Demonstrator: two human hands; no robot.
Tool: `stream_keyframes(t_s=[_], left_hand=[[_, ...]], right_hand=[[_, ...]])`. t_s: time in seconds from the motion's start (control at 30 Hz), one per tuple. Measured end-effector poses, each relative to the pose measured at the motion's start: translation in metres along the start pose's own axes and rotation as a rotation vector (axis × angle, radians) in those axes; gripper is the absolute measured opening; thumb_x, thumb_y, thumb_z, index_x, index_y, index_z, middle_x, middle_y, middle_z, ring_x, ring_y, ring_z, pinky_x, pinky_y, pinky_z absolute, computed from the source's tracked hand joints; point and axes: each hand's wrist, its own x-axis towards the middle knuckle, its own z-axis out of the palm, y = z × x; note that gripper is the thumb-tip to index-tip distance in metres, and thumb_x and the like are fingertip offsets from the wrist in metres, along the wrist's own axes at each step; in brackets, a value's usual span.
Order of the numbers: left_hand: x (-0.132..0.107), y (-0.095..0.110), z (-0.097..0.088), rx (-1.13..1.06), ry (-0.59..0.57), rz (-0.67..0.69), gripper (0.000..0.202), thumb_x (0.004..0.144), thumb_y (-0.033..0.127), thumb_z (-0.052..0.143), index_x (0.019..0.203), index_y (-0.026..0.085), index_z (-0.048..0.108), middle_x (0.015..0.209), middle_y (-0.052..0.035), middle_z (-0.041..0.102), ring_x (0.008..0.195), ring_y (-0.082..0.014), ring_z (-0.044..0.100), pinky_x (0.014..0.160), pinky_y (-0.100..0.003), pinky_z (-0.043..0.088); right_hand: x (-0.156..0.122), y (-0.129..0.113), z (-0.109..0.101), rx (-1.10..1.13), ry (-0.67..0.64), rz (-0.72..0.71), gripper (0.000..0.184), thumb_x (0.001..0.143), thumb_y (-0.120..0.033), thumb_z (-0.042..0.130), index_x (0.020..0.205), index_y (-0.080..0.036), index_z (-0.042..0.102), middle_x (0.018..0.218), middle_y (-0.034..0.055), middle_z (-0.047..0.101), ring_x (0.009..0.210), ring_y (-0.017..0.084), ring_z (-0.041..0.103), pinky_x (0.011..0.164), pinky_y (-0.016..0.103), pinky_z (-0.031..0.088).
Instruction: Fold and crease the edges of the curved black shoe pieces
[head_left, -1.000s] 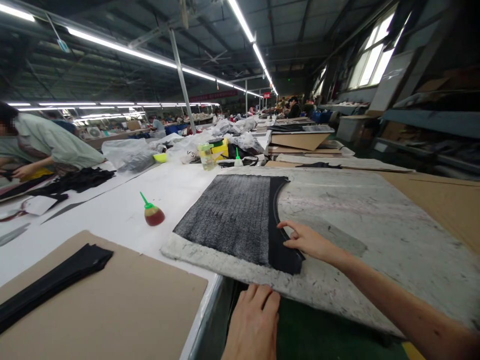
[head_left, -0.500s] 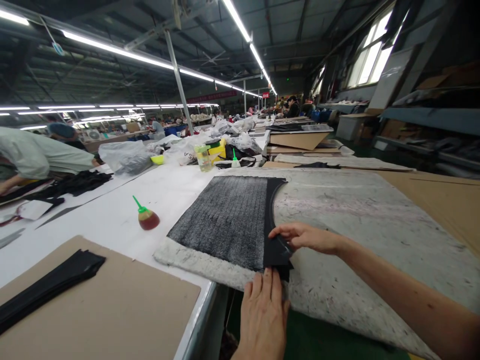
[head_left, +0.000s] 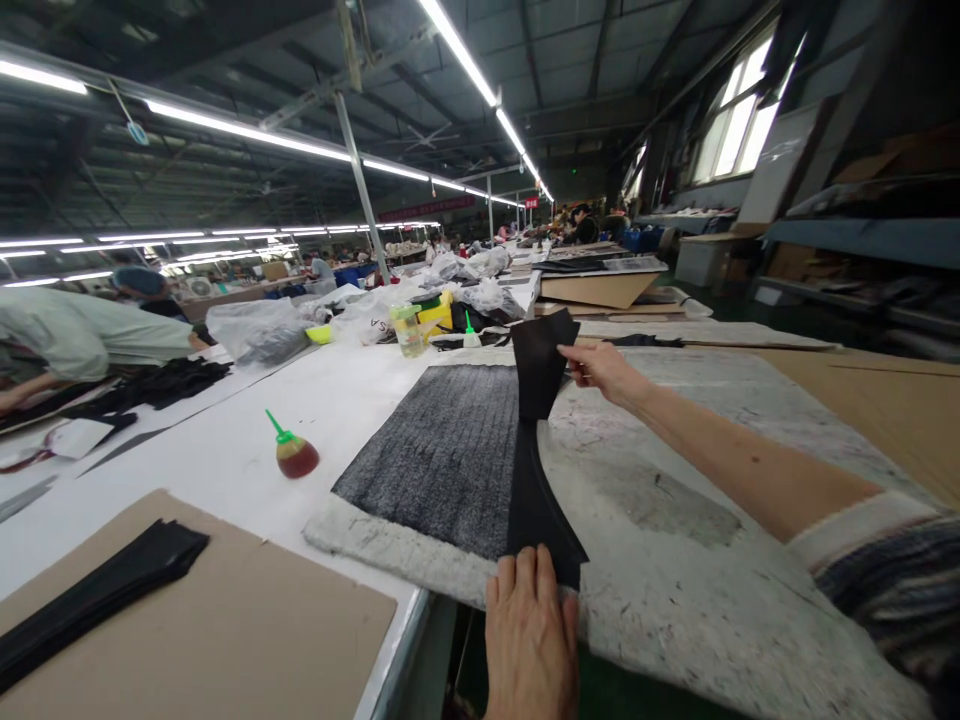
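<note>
Staggered black pieces lie in a layered spread, their exposed strips making a grey, ridged, speckled surface. At its right edge shows one whole dark piece with a curved side. My right hand is closed in a pinch on the side of a thin black piece of sheet material, raised at the far right corner of the spread. My left hand rests with fingers stretched flat at the near right corner, fingertips touching the dark piece. Under the spread is a worn, pale grey board.
A squeeze bottle with a green nozzle and reddish-brown liquid stands left on the white table. Black strips lie on a brown board. Plastic bags and a clear jar sit beyond. A co-worker's pale sleeve leans in at left.
My right hand has moved away from me and up, lifting a black piece from the near right part of the spread towards its far corner. My left hand stays at the near corner.
</note>
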Motion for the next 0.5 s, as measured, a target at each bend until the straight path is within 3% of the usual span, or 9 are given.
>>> stream_keyframes(t_s=[0.13, 0.23, 0.37, 0.5], left_hand=[[0.024, 0.004, -0.010, -0.046, 0.011, -0.045, 0.026, 0.092, 0.028, 0.051, 0.115, 0.025, 0.064, 0.119, -0.0052, 0.061, 0.105, -0.0269, 0.052, 0.087, -0.043, 0.041], [0.046, 0.005, -0.017, -0.032, 0.030, -0.007, 0.035, 0.093, 0.024, 0.048, 0.127, 0.025, 0.057, 0.129, -0.0059, 0.058, 0.110, -0.0278, 0.050, 0.090, -0.044, 0.040], [0.071, 0.005, -0.021, 0.013, -0.016, -0.011, 0.036, 0.092, 0.018, 0.045, 0.126, 0.022, 0.058, 0.129, -0.0065, 0.058, 0.115, -0.0302, 0.048, 0.094, -0.046, 0.039], [0.080, 0.008, -0.026, 0.019, -0.076, -0.009, 0.032, 0.090, 0.015, 0.045, 0.117, 0.021, 0.062, 0.126, -0.0067, 0.059, 0.116, -0.0313, 0.048, 0.095, -0.049, 0.039]], right_hand=[[0.042, -0.025, -0.033, -0.004, 0.215, 0.011, 0.032, 0.094, -0.043, 0.056, 0.085, -0.012, 0.057, 0.068, -0.0028, 0.055, 0.052, 0.007, 0.049, 0.050, 0.020, 0.044], [0.064, -0.048, -0.056, -0.039, 0.342, -0.011, 0.026, 0.096, -0.038, 0.055, 0.097, -0.012, 0.060, 0.081, 0.0002, 0.060, 0.062, 0.008, 0.056, 0.056, 0.022, 0.050], [0.086, -0.076, -0.083, -0.130, 0.474, -0.057, 0.026, 0.096, -0.034, 0.054, 0.104, -0.010, 0.059, 0.091, 0.0046, 0.061, 0.071, 0.010, 0.059, 0.063, 0.024, 0.053], [0.100, -0.101, -0.111, -0.283, 0.643, -0.161, 0.032, 0.101, -0.033, 0.045, 0.105, -0.005, 0.059, 0.093, 0.0071, 0.061, 0.071, 0.007, 0.060, 0.066, 0.022, 0.050]])
